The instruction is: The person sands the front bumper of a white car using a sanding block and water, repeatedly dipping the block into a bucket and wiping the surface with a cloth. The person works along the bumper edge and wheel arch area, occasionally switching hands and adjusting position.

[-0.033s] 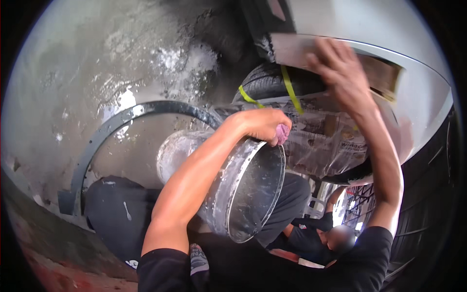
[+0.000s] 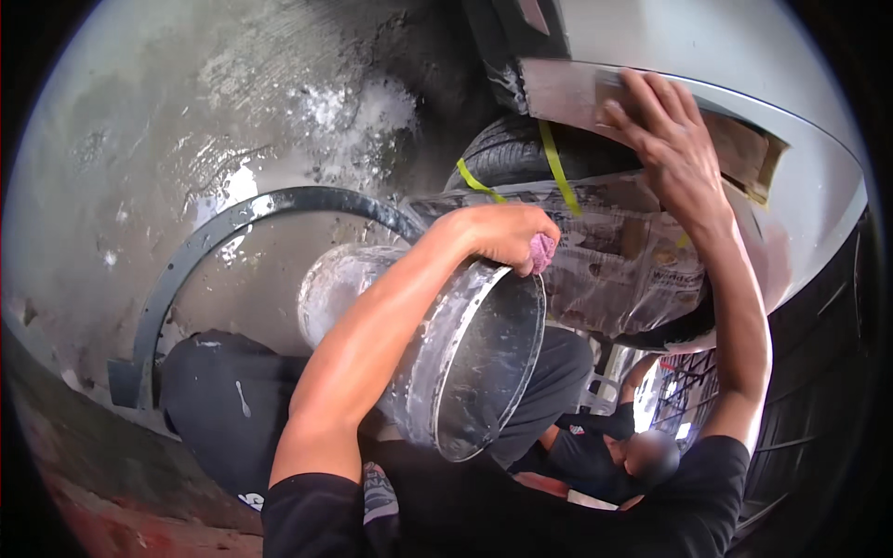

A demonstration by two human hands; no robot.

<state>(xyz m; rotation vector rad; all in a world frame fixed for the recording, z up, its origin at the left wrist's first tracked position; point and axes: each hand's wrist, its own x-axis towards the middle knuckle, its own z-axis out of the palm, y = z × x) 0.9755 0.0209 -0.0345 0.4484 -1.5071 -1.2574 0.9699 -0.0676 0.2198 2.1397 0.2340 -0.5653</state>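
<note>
My left hand (image 2: 507, 234) is closed on a crumpled pink cloth (image 2: 542, 251), held at the upper rim of a grey, paint-marked bucket (image 2: 423, 372). The bucket lies tilted between my legs, its mouth facing right. My right hand (image 2: 674, 139) lies on the lower edge of a light grey car panel (image 2: 735, 46), fingers stretched over a dull pinkish-grey strip (image 2: 563, 91). A darker patch shows beside its fingertips; whether anything lies under the palm is hidden. Right of the hand, brown masking paper (image 2: 739, 149) borders the panel.
Below the panel, a tyre (image 2: 512, 153) is wrapped in printed plastic sheeting (image 2: 623, 265) with yellow tape (image 2: 558, 172). A dark curved strip (image 2: 200, 246) arcs across the wet, white-stained concrete floor (image 2: 233, 112). Another person (image 2: 605, 456) is at the lower right.
My right hand has shifted slightly to the right along the panel, its blur gone. The left hand, cloth and bucket look nearly unmoved.
</note>
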